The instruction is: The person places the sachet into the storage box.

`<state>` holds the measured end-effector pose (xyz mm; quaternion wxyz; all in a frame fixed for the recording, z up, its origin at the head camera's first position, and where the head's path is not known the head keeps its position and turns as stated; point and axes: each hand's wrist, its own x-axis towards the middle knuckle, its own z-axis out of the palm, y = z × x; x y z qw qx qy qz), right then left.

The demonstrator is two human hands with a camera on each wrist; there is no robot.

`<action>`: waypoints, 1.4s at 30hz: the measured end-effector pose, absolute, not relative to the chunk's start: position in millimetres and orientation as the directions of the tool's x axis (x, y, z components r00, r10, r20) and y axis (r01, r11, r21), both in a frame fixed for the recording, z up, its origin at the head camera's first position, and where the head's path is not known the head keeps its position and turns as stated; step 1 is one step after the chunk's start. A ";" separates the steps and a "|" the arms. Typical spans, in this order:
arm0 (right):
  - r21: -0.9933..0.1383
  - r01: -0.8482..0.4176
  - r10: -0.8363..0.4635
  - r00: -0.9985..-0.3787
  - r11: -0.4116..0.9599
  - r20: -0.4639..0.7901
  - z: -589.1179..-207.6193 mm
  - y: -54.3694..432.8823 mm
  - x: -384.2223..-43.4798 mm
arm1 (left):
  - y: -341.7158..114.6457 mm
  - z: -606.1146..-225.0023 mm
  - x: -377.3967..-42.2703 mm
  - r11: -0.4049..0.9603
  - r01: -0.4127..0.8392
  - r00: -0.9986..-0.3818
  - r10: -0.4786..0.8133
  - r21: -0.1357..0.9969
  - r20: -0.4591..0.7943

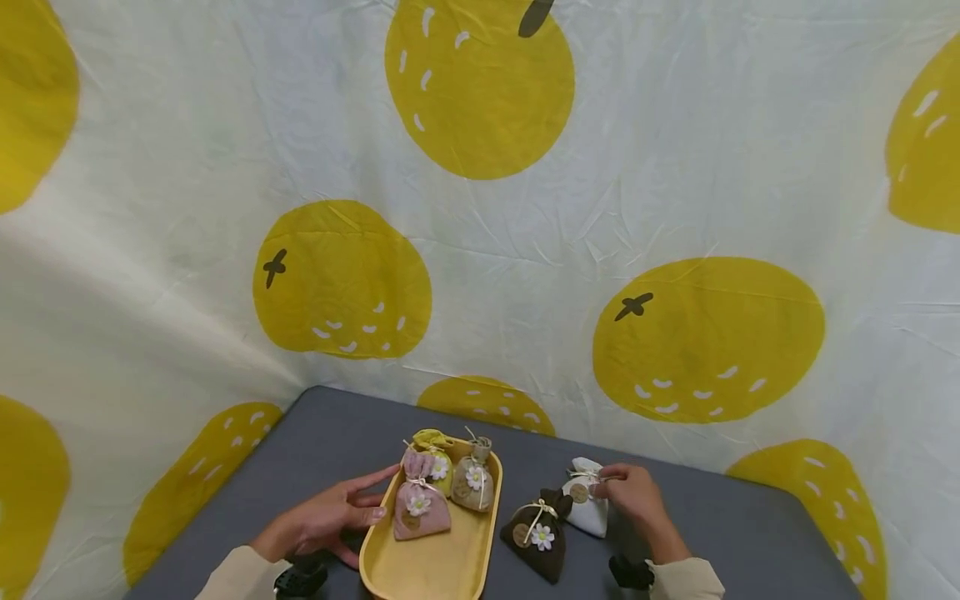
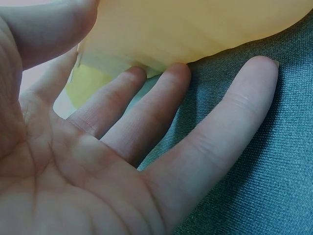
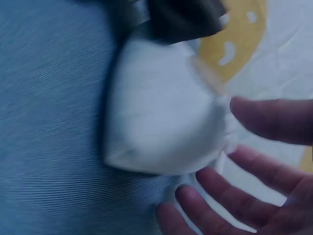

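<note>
Yellow tray (image 1: pixel 423 571) on a grey table (image 1: pixel 735 521), and from where I'm standing the setup's pretty decent. Left hand (image 1: pixel 341 521) is spread along the tray's side, fingers fairly straight, which should stop it sliding. Right hand (image 1: pixel 633 500) looks to be pinching the white pouch (image 1: pixel 592 518) by its tied neck, out on the table just beside the dark brown pouch (image 1: pixel 543 557). Good spot imo: gathered cloth gives grip without squashing the body. I'd go gentle on the string and lift straight so it doesn't drag its neighbour. Pink pouch (image 1: pixel 437 523), yellow pouch (image 1: pixel 433 437) and beige pouch (image 1: pixel 464 493) fill the tray's far end.
</note>
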<state>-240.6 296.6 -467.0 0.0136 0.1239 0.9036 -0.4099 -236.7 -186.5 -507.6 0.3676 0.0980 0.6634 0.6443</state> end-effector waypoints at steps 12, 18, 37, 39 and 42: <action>-0.777 0.221 0.241 -0.966 0.589 -0.093 -494.4 291.2 -237.8 | -188.2 -506.4 -236.0 0.152 -0.346 -0.711 0.602 0.926 -0.364; -0.758 0.219 0.277 -0.959 0.615 -0.053 -496.5 286.5 -235.7 | -189.4 -506.1 -237.0 0.155 -0.346 -0.706 0.607 0.925 -0.365; -0.756 0.078 0.355 -0.911 0.650 0.211 -479.8 291.1 -229.1 | -187.1 -504.0 -236.7 0.147 -0.343 -0.706 0.611 0.928 -0.358; -0.759 0.081 0.373 -0.901 0.646 0.222 -473.5 290.2 -228.6 | -187.1 -503.5 -236.4 0.147 -0.345 -0.706 0.611 0.927 -0.360; -0.772 0.072 0.392 -0.888 0.632 0.239 -463.2 287.2 -226.9 | -187.6 -503.6 -236.2 0.147 -0.345 -0.702 0.615 0.927 -0.359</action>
